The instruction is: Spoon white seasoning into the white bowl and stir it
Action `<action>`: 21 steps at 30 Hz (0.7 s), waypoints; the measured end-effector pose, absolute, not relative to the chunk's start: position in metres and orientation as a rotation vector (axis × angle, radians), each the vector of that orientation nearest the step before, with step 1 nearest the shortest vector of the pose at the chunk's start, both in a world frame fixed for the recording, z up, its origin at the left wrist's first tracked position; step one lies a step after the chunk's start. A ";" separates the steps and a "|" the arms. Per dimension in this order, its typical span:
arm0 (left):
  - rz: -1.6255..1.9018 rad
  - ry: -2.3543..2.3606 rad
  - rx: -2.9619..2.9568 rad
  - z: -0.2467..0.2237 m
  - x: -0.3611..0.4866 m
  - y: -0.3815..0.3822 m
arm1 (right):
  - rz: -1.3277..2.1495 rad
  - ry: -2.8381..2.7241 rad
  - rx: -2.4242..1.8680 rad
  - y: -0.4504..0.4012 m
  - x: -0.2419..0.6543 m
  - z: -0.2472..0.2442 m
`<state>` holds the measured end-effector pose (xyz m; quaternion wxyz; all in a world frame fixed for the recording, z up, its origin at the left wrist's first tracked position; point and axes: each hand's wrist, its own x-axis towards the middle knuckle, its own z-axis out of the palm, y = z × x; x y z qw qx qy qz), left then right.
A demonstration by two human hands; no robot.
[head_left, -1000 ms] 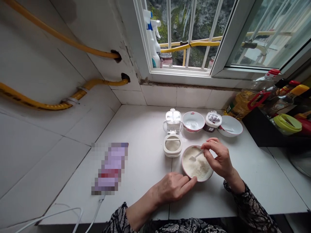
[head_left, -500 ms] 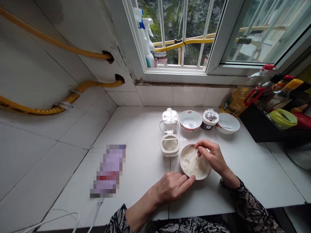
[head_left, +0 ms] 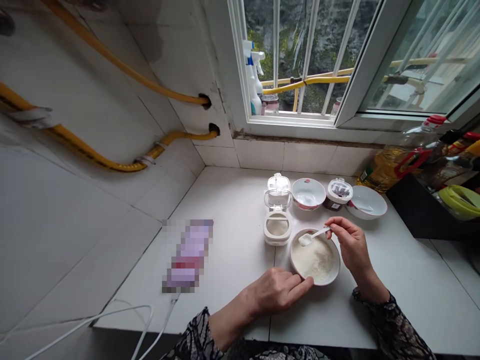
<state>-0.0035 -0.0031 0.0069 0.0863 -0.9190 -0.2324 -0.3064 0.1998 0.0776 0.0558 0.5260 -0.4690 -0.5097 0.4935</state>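
Note:
A bowl (head_left: 333, 275) of off-white powder or granules stands on the counter, its surface uneven at the right. My left hand (head_left: 277, 292) steadies the bowl at its near-left rim, fingers bent and the index finger along the edge. Between thumb and fingers of my right hand (head_left: 350, 242) is a small white spoon (head_left: 318, 233), heaped with the powder and held over the bowl's far side. Just left of the bowl sits a white seasoning container (head_left: 277, 241), its clear lid (head_left: 278, 186) flipped back, with pale contents inside.
Behind stand a floral bowl (head_left: 308, 192), a closed seasoning jar (head_left: 338, 194) and another bowl (head_left: 371, 209) with a small white spoon inside. A black rack (head_left: 412, 210) and an oil bottle (head_left: 386, 162) are at right. A blurred purple object (head_left: 191, 255) with a white cable lies left.
My right hand has raised the spoon from the powder toward the bowl's far rim, and it now carries a heap. The whole view has shifted, with things appearing farther right.

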 end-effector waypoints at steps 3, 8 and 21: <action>-0.957 -0.697 -2.730 0.006 -0.003 -0.003 | 1.192 -1.195 -1.105 0.080 0.197 0.057; -0.928 -0.688 -2.740 0.006 -0.003 -0.003 | 1.117 -1.333 -1.047 0.076 0.184 0.069; -1.004 -0.685 -2.721 0.000 -0.002 -0.001 | 0.076 -2.120 -0.574 0.067 0.171 0.075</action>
